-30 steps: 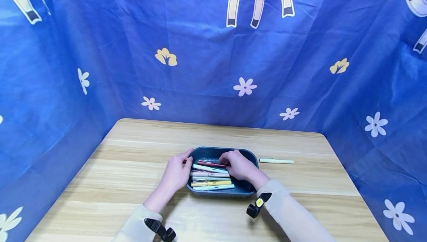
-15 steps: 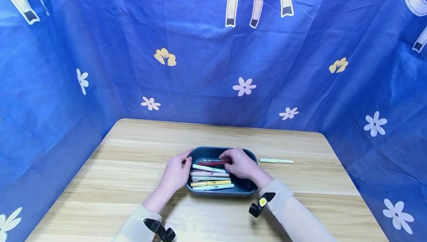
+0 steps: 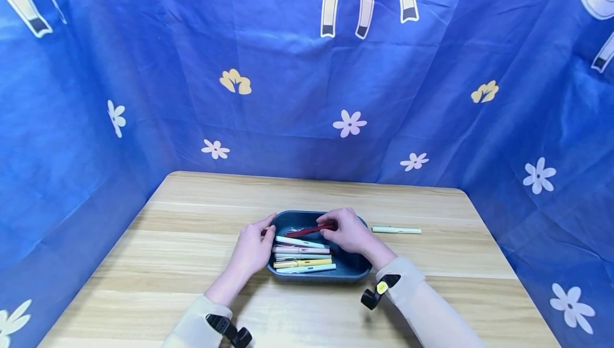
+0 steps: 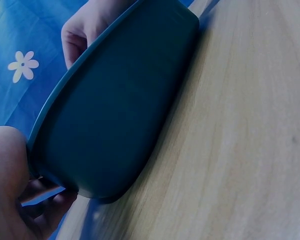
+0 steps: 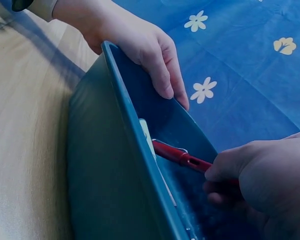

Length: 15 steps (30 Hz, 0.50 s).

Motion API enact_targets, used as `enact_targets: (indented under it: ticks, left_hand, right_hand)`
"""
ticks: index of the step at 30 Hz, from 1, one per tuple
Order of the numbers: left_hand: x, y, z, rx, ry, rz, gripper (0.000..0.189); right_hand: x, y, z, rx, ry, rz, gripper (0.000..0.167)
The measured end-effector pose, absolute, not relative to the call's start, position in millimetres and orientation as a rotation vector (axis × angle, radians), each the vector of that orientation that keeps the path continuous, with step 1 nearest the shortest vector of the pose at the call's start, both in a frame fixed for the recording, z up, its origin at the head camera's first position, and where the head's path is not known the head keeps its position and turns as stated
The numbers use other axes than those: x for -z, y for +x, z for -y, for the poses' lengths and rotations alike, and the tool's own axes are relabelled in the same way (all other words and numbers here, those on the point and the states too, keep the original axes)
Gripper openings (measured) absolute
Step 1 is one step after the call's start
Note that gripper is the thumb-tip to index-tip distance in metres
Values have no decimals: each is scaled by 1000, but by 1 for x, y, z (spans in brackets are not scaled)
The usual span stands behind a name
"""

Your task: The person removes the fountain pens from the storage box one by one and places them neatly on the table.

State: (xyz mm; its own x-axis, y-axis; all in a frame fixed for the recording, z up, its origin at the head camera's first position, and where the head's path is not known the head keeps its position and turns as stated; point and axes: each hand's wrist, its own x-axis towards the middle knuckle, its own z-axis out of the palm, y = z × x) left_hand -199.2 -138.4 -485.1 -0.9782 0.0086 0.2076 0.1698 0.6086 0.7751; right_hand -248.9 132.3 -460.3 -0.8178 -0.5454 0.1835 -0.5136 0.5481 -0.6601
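A dark teal box (image 3: 320, 278) stands on the table with several pens in it. My left hand (image 3: 251, 247) grips the box's left end, thumb over the rim and fingers against the outside. Between the thumb and fingers of my right hand (image 3: 349, 232) is a red pen (image 5: 176, 153) with a metal clip, held near one end. It slants over the inside of the box, its clip end lower. Nearer the front lie a white pen (image 3: 299, 242), a pale pink pen (image 3: 307, 250) and a yellow pen (image 3: 303, 264), roughly side by side. The right fingertips are partly hidden.
A pale green pen (image 3: 396, 230) lies on the wooden table (image 3: 201, 215) just right of the box. Blue patterned cloth (image 3: 288, 124) hangs behind the table and along both sides.
My right hand has risen slightly and moved right with the red pen, which has come up from among the others and tilted. The left hand stays on the box.
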Motion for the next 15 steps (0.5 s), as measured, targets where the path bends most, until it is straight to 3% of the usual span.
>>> enact_targets:
  ticks: [15]
  left_hand:
    - [486, -201, 138, 1297, -156, 2651, 42]
  right_hand:
    - [460, -248, -137, 1419, -903, -2669, 12]
